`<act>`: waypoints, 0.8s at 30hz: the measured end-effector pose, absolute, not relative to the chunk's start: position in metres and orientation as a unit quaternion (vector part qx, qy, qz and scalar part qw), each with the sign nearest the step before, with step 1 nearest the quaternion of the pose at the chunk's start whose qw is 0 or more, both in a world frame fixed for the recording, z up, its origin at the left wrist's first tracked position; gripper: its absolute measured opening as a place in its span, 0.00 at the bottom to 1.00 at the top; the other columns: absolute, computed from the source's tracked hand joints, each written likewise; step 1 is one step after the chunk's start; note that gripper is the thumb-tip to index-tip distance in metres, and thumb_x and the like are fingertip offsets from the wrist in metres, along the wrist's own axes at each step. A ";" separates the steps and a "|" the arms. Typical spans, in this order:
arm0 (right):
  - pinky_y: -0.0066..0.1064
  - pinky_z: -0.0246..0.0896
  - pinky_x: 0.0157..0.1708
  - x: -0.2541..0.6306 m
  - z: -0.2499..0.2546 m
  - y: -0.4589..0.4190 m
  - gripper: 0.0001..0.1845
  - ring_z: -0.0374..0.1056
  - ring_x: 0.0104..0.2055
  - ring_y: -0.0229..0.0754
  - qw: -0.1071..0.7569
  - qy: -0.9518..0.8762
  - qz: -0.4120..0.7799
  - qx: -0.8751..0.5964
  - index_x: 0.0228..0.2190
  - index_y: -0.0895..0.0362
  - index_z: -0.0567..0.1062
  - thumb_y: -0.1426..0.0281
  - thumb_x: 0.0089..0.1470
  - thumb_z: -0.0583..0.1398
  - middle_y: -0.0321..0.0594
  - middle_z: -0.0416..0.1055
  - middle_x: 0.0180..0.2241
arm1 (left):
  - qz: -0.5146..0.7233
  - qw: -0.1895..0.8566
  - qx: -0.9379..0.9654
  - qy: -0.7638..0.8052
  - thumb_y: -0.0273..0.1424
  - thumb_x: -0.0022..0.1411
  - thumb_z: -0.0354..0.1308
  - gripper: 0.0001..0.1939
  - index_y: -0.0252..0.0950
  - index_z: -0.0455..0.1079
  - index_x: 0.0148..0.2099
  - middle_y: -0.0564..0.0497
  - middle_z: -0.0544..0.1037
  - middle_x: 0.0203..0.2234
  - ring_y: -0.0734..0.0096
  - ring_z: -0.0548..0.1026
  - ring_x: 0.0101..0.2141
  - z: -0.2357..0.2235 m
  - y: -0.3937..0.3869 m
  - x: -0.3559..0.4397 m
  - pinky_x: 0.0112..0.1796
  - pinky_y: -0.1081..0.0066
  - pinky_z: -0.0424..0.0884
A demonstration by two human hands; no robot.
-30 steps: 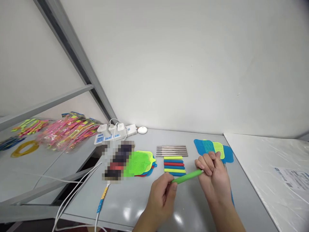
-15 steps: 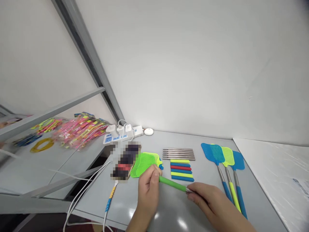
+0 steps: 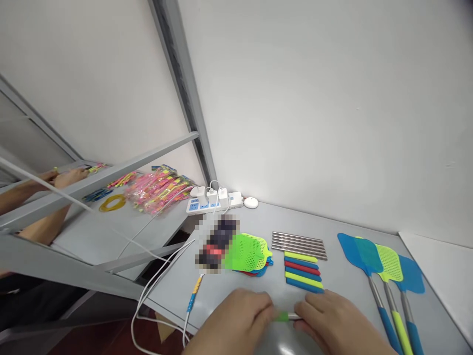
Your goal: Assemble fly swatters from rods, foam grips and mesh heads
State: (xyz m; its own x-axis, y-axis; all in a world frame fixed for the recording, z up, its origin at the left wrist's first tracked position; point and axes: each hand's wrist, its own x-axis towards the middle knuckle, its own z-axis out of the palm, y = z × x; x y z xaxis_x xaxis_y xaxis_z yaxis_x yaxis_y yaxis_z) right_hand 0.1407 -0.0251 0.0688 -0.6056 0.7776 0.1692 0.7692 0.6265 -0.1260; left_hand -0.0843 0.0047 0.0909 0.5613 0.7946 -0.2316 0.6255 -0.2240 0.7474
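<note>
Near the front of the grey table, my left hand is closed around a green handle grip; only a short piece shows past its fingers. My right hand pinches a silver metal rod whose end meets the grip. Whether the rod sits inside the grip is hard to see. Beyond my hands lie several coloured grips in yellow-green, blue and red, and behind them a row of metal rods. Mesh fly swatter heads are stacked at the left, green on top.
Three assembled fly swatters lie at the right beside a white sheet. A power strip, a blurred-out phone and white cables stand left. Past the grey frame, another person's hands are near bagged pink items.
My hands have come closer together and lower, and less of the green grip shows between them. The view has turned left, bringing another person's arms into sight.
</note>
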 end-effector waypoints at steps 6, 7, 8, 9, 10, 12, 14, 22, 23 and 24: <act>0.32 0.59 0.36 0.119 0.090 0.017 0.05 0.69 0.38 0.43 0.126 -0.872 0.207 -0.426 0.36 0.51 0.73 0.64 0.58 0.62 0.35 0.72 0.36 | 0.106 0.389 0.770 0.495 0.44 0.70 0.42 0.19 0.40 0.63 0.32 0.53 0.71 0.24 0.69 0.66 0.25 0.072 -0.003 -0.098 0.26 0.70 0.50; 0.32 0.60 0.40 0.119 0.097 0.031 0.11 0.68 0.42 0.43 0.135 -0.857 0.262 -0.423 0.41 0.49 0.72 0.61 0.56 0.63 0.36 0.72 0.40 | 0.129 0.407 0.746 0.511 0.44 0.70 0.42 0.18 0.40 0.62 0.32 0.54 0.69 0.23 0.69 0.65 0.25 0.068 -0.004 -0.103 0.26 0.71 0.51; 0.32 0.60 0.41 0.118 0.101 0.046 0.13 0.68 0.44 0.42 0.140 -0.841 0.307 -0.423 0.44 0.48 0.71 0.60 0.57 0.61 0.36 0.71 0.42 | 0.160 0.427 0.717 0.528 0.44 0.70 0.42 0.18 0.39 0.61 0.32 0.55 0.67 0.22 0.70 0.64 0.25 0.062 -0.006 -0.108 0.26 0.72 0.52; 0.31 0.61 0.41 0.115 0.103 0.061 0.13 0.68 0.43 0.41 0.139 -0.828 0.341 -0.423 0.45 0.48 0.71 0.59 0.60 0.58 0.36 0.71 0.42 | 0.195 0.450 0.682 0.542 0.45 0.70 0.42 0.19 0.39 0.59 0.31 0.56 0.65 0.21 0.71 0.63 0.25 0.056 -0.008 -0.113 0.26 0.73 0.53; 0.32 0.61 0.42 0.111 0.102 0.076 0.14 0.67 0.42 0.41 0.149 -0.812 0.348 -0.444 0.45 0.49 0.71 0.58 0.63 0.53 0.37 0.71 0.42 | 0.232 0.481 0.641 0.551 0.47 0.69 0.42 0.19 0.39 0.58 0.31 0.57 0.63 0.21 0.73 0.62 0.23 0.050 -0.010 -0.117 0.25 0.74 0.53; 0.37 0.60 0.44 0.096 0.091 0.100 0.19 0.67 0.43 0.45 0.146 -0.810 0.295 -0.485 0.44 0.52 0.72 0.54 0.63 0.51 0.41 0.70 0.43 | 0.308 0.557 0.538 0.553 0.51 0.67 0.42 0.21 0.40 0.57 0.32 0.59 0.60 0.20 0.77 0.56 0.18 0.036 -0.015 -0.121 0.20 0.76 0.52; 0.43 0.56 0.48 0.078 0.074 0.116 0.24 0.64 0.47 0.50 0.122 -0.839 0.211 -0.487 0.45 0.54 0.73 0.50 0.59 0.54 0.45 0.69 0.44 | 0.373 0.622 0.434 0.534 0.55 0.65 0.44 0.23 0.40 0.57 0.35 0.61 0.59 0.20 0.82 0.50 0.13 0.023 -0.018 -0.121 0.14 0.78 0.48; 0.48 0.53 0.47 0.052 0.035 0.138 0.41 0.60 0.51 0.59 0.066 -0.845 0.153 -0.507 0.50 0.55 0.71 0.42 0.41 0.64 0.51 0.67 0.50 | 0.535 0.649 0.284 0.460 0.54 0.62 0.51 0.23 0.37 0.60 0.33 0.59 0.68 0.23 0.88 0.50 0.09 -0.003 -0.006 -0.104 0.12 0.78 0.60; 0.48 0.53 0.47 0.055 0.034 0.140 0.39 0.60 0.51 0.58 0.064 -0.842 0.159 -0.511 0.49 0.55 0.71 0.42 0.42 0.63 0.51 0.67 0.49 | 0.539 0.648 0.281 0.458 0.53 0.62 0.52 0.23 0.37 0.60 0.34 0.57 0.70 0.25 0.89 0.50 0.09 -0.003 -0.005 -0.103 0.12 0.78 0.61; 0.48 0.53 0.46 0.057 0.033 0.142 0.38 0.60 0.51 0.58 0.065 -0.839 0.163 -0.515 0.49 0.55 0.72 0.43 0.44 0.62 0.51 0.67 0.49 | 0.544 0.646 0.279 0.458 0.53 0.62 0.53 0.23 0.36 0.61 0.34 0.56 0.72 0.28 0.90 0.50 0.09 -0.003 -0.005 -0.102 0.13 0.78 0.62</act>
